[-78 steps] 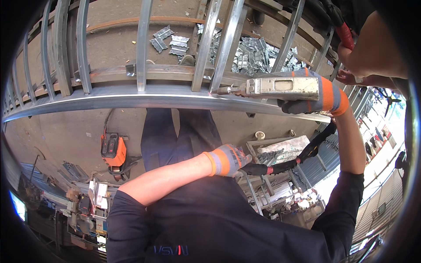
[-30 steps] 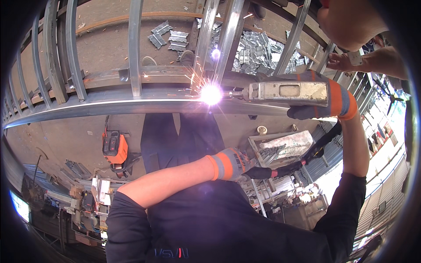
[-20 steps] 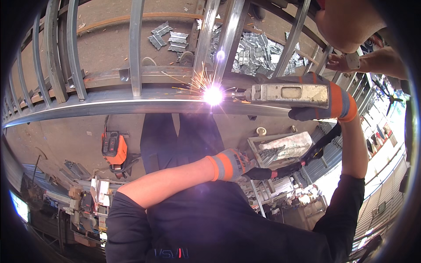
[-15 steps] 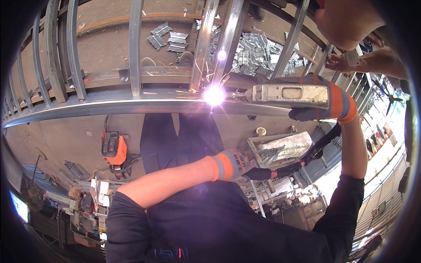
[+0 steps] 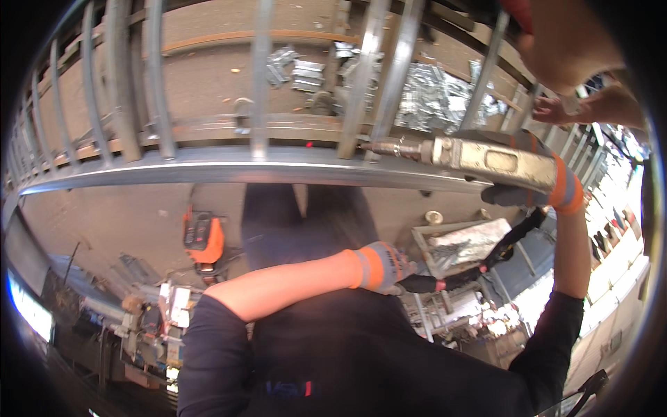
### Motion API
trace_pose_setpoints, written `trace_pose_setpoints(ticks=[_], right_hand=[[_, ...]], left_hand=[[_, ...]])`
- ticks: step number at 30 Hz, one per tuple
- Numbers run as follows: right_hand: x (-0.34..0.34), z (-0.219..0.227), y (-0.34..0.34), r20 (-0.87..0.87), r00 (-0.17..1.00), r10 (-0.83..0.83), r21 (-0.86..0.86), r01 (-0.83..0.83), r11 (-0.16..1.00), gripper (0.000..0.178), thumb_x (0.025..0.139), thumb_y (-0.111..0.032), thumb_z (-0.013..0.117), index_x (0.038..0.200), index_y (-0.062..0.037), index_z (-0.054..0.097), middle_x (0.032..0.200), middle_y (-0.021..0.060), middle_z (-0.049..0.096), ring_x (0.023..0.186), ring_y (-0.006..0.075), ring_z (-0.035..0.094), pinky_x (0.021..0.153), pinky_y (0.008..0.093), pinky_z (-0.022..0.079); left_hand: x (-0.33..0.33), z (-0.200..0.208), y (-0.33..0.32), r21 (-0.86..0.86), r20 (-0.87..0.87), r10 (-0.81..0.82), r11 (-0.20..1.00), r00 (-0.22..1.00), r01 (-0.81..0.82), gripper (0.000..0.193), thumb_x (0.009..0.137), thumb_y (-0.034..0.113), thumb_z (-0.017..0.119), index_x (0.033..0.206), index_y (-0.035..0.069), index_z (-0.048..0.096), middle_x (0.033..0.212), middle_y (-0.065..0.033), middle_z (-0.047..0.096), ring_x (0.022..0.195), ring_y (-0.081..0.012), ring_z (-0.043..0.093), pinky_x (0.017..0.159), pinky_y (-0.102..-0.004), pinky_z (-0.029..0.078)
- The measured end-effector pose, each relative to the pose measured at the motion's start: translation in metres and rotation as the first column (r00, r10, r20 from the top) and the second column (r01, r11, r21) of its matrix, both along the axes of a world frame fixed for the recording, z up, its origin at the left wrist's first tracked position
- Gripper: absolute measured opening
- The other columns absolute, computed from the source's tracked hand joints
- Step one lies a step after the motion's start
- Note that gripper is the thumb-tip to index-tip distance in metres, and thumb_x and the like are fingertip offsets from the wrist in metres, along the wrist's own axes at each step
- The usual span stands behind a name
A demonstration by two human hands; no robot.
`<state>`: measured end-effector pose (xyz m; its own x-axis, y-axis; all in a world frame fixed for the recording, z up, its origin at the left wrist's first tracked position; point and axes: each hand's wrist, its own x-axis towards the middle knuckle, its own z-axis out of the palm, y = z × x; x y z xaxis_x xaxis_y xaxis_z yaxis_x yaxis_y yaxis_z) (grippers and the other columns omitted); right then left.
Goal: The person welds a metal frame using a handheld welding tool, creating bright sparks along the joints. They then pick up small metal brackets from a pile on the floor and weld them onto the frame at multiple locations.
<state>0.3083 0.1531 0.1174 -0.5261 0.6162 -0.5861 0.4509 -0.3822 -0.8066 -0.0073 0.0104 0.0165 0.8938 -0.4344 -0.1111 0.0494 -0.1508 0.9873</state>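
Progress: bars [image 5: 260, 83] stand in a row along the rail [image 5: 208, 169], lower ends meeting it, so placement along this stretch looks done. Neither arc nor sparks show at the nozzle [image 5: 394, 149]; joining appears idle at this instant, probably between spots. Blur hides the seams, so finished joints cannot be separated from unfinished ones, and the amount left is unknown.

Location: the torch [image 5: 490, 158] lies over the right part of the rail, nozzle pointing left, its tip near the feet of a close-set pair of bars. A small red spot [image 5: 309, 144] shows left of that pair, at or just behind the rail; which surface it falls on is unclear.

Pose: the right forearm rises steeply from the lower right, wrist bent inward, the torch body tilted slightly down to the right. The right hand [image 5: 517, 195] has its grip closed round the torch, fingers wrapping beneath. The left forearm crosses low in front of the torso; the left hand [image 5: 384, 266] points right, well apart from the rail. A black hose [image 5: 462, 279] passes just beside its fingers; whether that grip has hold of it is not visible, nor is how far the fingers curl.
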Motion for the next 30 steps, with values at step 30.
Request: trace_pose_setpoints(ticks=[30], right_hand=[[-0.138, -0.046, 0.072, -0.023, 0.99, 0.141, 0.207, -0.133, 0.969, 0.065, 0.086, -0.011, 0.085, 0.148, -0.0076, 0.066, 0.115, 0.0102, 0.079, 0.089, 0.0163, 0.072, 0.082, 0.0347, 0.061]], left_hand=[[-0.089, -0.003, 0.05, -0.003, 0.017, 0.032, 0.999, 0.999, -0.032, 0.055, 0.096, 0.057, 0.07, 0.12, 0.009, 0.067, 0.102, -0.0104, 0.075, 0.102, -0.0338, 0.073, 0.084, -0.0476, 0.059]])
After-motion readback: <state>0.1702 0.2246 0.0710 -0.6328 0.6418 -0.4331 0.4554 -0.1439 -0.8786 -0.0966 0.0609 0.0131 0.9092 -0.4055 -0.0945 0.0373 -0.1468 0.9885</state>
